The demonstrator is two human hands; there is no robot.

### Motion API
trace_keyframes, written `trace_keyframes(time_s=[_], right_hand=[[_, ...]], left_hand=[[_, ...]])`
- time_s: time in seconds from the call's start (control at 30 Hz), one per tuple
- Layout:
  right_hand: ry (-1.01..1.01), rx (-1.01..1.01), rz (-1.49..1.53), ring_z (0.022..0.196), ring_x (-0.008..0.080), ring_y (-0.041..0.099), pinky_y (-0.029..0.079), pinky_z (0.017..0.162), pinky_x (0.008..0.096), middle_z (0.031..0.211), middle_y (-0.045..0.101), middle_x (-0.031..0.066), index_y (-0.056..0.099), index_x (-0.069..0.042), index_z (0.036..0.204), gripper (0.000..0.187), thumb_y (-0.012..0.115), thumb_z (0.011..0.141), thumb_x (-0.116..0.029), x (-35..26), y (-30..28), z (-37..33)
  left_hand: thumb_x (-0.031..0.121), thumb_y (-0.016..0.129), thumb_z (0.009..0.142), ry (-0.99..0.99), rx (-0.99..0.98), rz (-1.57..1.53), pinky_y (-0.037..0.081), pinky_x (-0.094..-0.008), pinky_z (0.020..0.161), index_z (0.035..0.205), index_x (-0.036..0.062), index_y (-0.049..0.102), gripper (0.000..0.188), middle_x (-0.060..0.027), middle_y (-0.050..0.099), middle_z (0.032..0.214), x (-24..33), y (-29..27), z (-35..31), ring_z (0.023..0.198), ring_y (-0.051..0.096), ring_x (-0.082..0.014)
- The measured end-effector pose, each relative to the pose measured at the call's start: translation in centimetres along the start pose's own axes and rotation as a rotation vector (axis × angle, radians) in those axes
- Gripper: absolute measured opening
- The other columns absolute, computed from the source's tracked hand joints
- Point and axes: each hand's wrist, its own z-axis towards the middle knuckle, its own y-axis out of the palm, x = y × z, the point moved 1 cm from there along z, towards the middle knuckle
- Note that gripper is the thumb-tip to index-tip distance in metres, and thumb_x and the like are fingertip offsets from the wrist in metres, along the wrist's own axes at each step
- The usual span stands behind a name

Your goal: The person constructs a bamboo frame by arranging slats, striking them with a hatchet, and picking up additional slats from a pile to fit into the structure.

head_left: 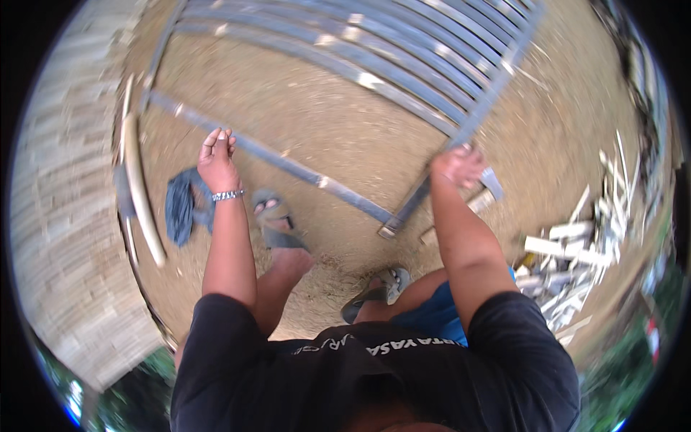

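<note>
My left hand (218,160) is raised over the ground, thumb and fingers pinched together; whether something small sits between them I cannot make out. Below it runs the long dark bar (288,166) of a slatted frame lying on the ground. My right hand (458,167), blurred, has its fingers apart above the frame's right side rail (484,101). Just beside that hand lies a hatchet (492,184) with a grey head, its pale handle partly hidden under my forearm. The frame's parallel slats (403,59) fill the far side, with pale patches along them.
A dark crumpled cloth or bag (180,209) lies by my left foot. Farther left are a curved pale pole (137,187) and a woven wall or mat (68,194). Split wood scraps (576,252) are heaped at the right. My sandalled feet (275,219) stand near the frame's corner.
</note>
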Motion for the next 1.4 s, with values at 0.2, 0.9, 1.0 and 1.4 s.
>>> trace_keyframes(time_s=[0.2,0.9,1.0,1.4], right_hand=[[-0.019,-0.094,0.14,0.145,0.0371,0.023,0.013,0.116,0.0585,0.156,0.029,0.0186,0.045,-0.018,0.146,0.047,0.049,0.101,-0.03,-0.6,-2.9,0.2],[-0.015,-0.085,0.289,0.14,0.0381,0.027,0.014,0.114,0.0609,0.149,0.036,0.0177,0.055,-0.018,0.139,0.045,0.057,0.096,-0.03,0.5,-2.8,0.3],[-0.008,-0.099,0.31,0.14,0.0379,0.028,0.013,0.114,0.0607,0.148,0.037,0.0176,0.055,-0.018,0.139,0.045,0.058,0.095,-0.029,0.6,-3.0,0.3],[-0.007,-0.094,0.343,0.14,0.0368,0.029,0.014,0.114,0.0615,0.147,0.039,0.0166,0.056,-0.018,0.138,0.046,0.058,0.094,-0.029,0.7,-3.1,0.4]], left_hand=[[0.009,0.067,0.096,0.135,-0.76,0.115,0.056,-0.0291,0.087,0.116,-0.0054,0.068,0.024,-0.0127,0.075,0.106,1.5,19.3,-9.2,0.094,0.072,-0.0181],[0.011,0.075,0.09,0.526,-1.382,0.586,0.055,-0.0291,0.081,0.098,0.0029,0.077,0.012,-0.0081,0.076,0.096,-3.4,35.7,-19.3,0.09,0.071,-0.0154],[0.013,0.076,0.088,0.76,-1.446,0.588,0.055,-0.0312,0.082,0.097,0.0052,0.078,0.011,-0.0099,0.076,0.096,-3.3,36.3,-18.7,0.091,0.071,-0.0199],[0.018,0.077,0.084,1.07,-1.522,0.593,0.043,-0.0375,0.089,0.092,0.0119,0.079,0.01,-0.004,0.072,0.095,-4.9,36.8,-18.9,0.095,0.062,-0.0233]])
